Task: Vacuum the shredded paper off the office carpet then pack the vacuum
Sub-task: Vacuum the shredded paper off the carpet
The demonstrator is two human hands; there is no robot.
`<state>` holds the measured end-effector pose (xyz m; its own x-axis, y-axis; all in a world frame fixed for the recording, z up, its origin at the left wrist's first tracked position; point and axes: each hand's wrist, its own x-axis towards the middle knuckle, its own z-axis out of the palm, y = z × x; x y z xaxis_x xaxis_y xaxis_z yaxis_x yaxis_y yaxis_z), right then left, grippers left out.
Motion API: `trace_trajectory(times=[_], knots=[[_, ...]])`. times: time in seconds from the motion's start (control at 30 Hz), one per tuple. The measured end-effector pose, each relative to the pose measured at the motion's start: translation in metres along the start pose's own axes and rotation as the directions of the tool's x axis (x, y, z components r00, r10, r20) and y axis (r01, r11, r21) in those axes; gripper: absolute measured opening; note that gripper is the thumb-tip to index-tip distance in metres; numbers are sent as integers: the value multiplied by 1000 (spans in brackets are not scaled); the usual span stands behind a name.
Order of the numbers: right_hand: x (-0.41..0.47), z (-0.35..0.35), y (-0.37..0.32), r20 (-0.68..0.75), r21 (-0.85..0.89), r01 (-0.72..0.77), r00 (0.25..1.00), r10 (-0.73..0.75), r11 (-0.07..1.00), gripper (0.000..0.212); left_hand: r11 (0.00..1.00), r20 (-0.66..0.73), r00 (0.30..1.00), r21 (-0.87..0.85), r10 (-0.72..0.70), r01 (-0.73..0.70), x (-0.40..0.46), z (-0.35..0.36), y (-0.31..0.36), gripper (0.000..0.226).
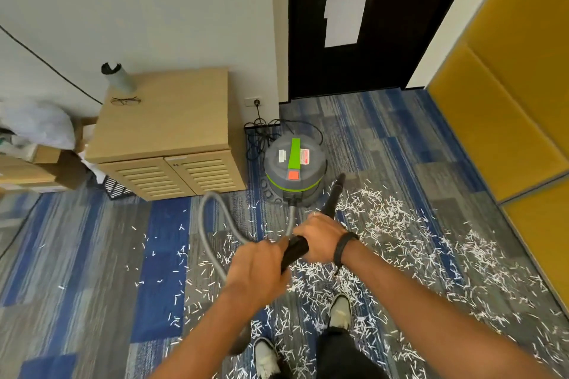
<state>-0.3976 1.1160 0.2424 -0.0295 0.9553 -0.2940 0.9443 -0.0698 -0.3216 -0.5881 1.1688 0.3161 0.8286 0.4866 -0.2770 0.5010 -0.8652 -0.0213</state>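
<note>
White shredded paper lies scattered over the blue and grey carpet, thickest at the right and around my feet. A grey canister vacuum with a green stripe stands by the wooden cabinet. Its grey hose loops left and back to a black wand, whose tip points up and away near the canister. My left hand grips the wand's near end. My right hand, with a black wristband, grips the wand just ahead of it.
A wooden cabinet with a bottle and glasses on top stands at the left. The vacuum's cord runs to a wall socket. A dark door is ahead, yellow panels line the right. Boxes and a bag sit far left.
</note>
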Motion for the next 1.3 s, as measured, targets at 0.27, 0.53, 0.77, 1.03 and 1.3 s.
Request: trace_trajectory(times=[0.27,0.53,0.77,1.03,1.3], knots=[[2,-2,39,-162,151,32,987,-8,988,19,998,66,996,-7,-58,58,32,-40,26,34],[-3,-15,38,-261,352,64,965,33,934,22,998,39,998,53,-47,45,30,-78,20,33],[-13,-22,41,-279,297,68,960,18,952,26,999,7,1000,53,-1,0,26,-95,27,40],[-25,-31,50,-377,327,100,926,33,940,24,991,-22,999,124,44,-41,38,-114,38,31],[-10,-30,76,-339,398,0,929,147,917,23,984,-52,997,168,61,-51,75,-98,46,24]])
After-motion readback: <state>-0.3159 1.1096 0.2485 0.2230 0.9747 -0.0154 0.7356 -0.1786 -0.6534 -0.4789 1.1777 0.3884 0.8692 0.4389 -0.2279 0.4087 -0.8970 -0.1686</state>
